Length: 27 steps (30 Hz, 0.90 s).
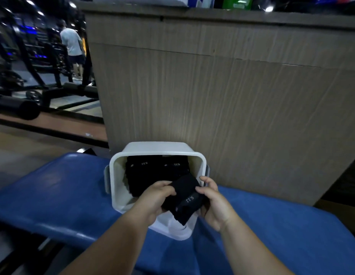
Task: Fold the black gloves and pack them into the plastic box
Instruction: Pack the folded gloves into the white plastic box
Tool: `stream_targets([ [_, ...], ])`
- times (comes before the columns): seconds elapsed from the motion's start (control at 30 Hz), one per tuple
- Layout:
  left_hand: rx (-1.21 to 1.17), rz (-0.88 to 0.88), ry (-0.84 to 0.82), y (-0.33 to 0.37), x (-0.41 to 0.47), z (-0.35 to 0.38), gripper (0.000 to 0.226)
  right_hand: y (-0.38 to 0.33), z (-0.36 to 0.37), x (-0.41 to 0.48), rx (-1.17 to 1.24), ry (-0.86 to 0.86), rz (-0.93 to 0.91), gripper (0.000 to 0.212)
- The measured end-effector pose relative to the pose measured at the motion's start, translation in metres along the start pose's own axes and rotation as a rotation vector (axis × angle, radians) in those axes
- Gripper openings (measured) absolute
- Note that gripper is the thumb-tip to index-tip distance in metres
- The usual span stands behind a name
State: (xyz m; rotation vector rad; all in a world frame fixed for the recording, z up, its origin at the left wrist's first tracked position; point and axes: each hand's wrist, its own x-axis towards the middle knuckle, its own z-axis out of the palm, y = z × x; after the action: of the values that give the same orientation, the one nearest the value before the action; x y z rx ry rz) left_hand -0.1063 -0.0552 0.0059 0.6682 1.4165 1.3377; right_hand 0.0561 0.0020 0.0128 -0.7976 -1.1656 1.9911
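A white plastic box (117, 181) stands on a blue padded bench, open at the top. Folded black gloves (150, 173) with small white lettering lie stacked inside it. Over the box's near right corner I hold another folded black glove (187, 197) between both hands. My left hand (154, 199) grips its left side with curled fingers. My right hand (214, 203) grips its right side, thumb on top.
The blue bench (59, 195) spreads left and right of the box. A tall wood-grain counter wall (232, 96) rises right behind the box. Gym machines (33, 66) and a person (72, 44) standing with their back turned are far off at the upper left.
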Motion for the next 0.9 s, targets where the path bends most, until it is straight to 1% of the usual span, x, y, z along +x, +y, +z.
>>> stream_targets([
  [0.1, -0.046, 0.045, 0.097, 0.005, 0.002, -0.008, 0.025, -0.005, 0.012, -0.001, -0.076, -0.045, -0.026, 0.040],
  [0.17, -0.066, 0.068, 0.157, 0.007, 0.005, -0.012, 0.027, -0.005, 0.015, 0.002, -0.106, -0.061, -0.037, 0.033],
  [0.3, -0.125, 0.123, 0.233, 0.011, 0.006, -0.015, 0.039, -0.003, 0.022, 0.007, -0.101, -0.037, -0.082, 0.030],
  [0.4, -0.137, 0.153, 0.264, 0.013, 0.007, -0.016, 0.063, -0.003, 0.029, 0.011, -0.116, 0.025, -0.127, 0.028],
  [0.43, -0.120, 0.167, 0.274, 0.013, 0.008, -0.016, 0.066, -0.003, 0.031, 0.013, -0.126, 0.047, -0.141, 0.027],
  [0.47, -0.087, 0.189, 0.290, 0.014, 0.007, -0.016, 0.061, -0.003, 0.033, 0.016, -0.136, 0.065, -0.154, 0.027],
  [0.53, 0.031, 0.262, 0.352, 0.017, 0.006, -0.015, 0.045, -0.002, 0.037, 0.019, -0.145, 0.097, -0.177, 0.027],
  [0.57, 0.114, 0.303, 0.382, 0.017, 0.007, -0.016, 0.041, -0.002, 0.038, 0.021, -0.137, 0.111, -0.186, 0.027],
  [0.7, 0.370, 0.457, 0.454, 0.021, 0.009, -0.021, 0.044, -0.004, 0.044, 0.031, -0.090, 0.162, -0.209, 0.028],
  [0.83, 0.804, 0.606, 0.603, 0.019, 0.013, -0.031, 0.034, -0.007, 0.049, 0.042, -0.059, 0.210, -0.220, 0.027],
  [0.9, 0.924, 0.680, 0.630, 0.018, 0.015, -0.035, 0.034, -0.007, 0.050, 0.048, -0.045, 0.225, -0.229, 0.028],
])
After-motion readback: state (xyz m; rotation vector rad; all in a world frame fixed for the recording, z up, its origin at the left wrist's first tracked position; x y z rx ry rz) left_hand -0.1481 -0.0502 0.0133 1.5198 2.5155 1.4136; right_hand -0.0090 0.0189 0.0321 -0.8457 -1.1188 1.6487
